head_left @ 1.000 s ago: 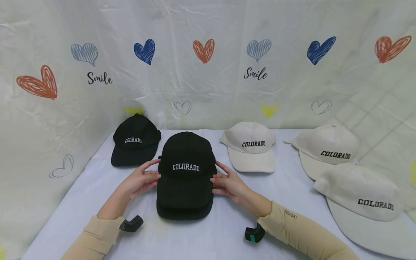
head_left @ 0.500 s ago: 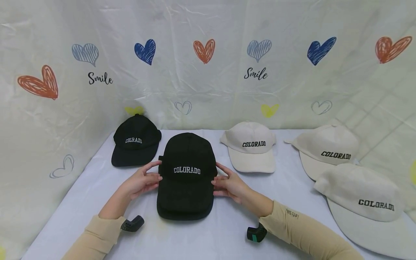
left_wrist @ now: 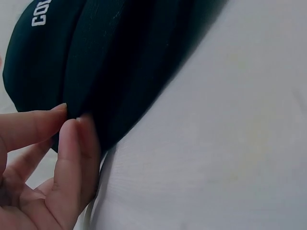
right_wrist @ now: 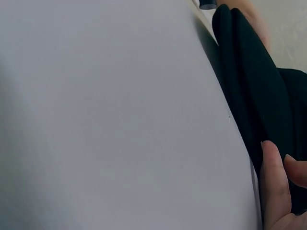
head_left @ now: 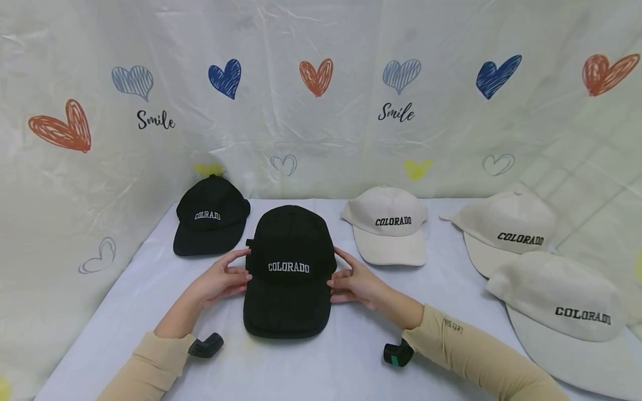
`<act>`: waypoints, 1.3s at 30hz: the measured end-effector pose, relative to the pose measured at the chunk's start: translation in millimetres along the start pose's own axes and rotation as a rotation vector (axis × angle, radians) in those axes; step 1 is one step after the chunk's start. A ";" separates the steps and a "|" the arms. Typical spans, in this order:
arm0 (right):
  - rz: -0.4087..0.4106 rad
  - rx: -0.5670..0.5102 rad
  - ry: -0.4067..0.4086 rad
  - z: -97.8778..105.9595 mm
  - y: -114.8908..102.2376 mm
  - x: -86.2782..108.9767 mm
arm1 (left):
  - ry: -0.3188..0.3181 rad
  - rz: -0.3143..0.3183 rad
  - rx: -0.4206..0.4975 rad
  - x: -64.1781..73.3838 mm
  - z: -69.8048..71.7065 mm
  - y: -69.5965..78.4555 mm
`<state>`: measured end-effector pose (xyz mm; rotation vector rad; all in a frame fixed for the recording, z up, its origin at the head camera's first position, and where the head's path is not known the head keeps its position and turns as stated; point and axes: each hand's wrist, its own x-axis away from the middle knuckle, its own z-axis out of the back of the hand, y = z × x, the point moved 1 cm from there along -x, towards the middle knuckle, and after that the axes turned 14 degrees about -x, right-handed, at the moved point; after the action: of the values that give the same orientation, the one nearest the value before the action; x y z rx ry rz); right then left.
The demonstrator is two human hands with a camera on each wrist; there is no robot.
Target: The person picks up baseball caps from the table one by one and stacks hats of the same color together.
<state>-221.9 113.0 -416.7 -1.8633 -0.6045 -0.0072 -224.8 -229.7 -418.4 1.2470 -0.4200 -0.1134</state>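
Observation:
In the head view, a black baseball cap [head_left: 288, 303] with white COLORADO lettering sits stacked over another black cap, which is mostly hidden. Two brim layers show in the right wrist view, the upper cap [right_wrist: 261, 86] and the lower cap [right_wrist: 228, 62]. My left hand [head_left: 215, 281] holds the left side of the upper cap where crown meets brim; its thumb and fingers pinch the edge in the left wrist view. Opposite it, my right hand [head_left: 358, 284] grips the right side, thumb on the brim and fingers along the edge.
Another black cap [head_left: 210, 236] stands at the back left. Cream caps are on the right: one at the back [head_left: 388, 248], one farther right [head_left: 521, 223], and a near one [head_left: 577, 351] overlapping it. A white cloth covers the table [head_left: 301, 373]; a heart-printed sheet [head_left: 351, 128] hangs behind.
The upper cap has come slightly down and towards me, so its brim now nearly covers the lower brim. Both hands have moved slightly with it. The other caps stay put.

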 end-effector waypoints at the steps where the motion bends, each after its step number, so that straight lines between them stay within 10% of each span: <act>1: -0.004 0.007 -0.006 0.4 -0.4 -0.6 | 0.008 0.001 -0.012 0.1 -0.3 0.6; 39: -0.048 0.146 -0.033 7.0 -5.2 -7.7 | 0.030 0.051 -0.152 -0.7 -2.3 13.2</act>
<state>-232.7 117.4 -417.0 -1.7098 -0.6553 0.0351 -226.4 -223.2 -406.8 1.0867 -0.4095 -0.0817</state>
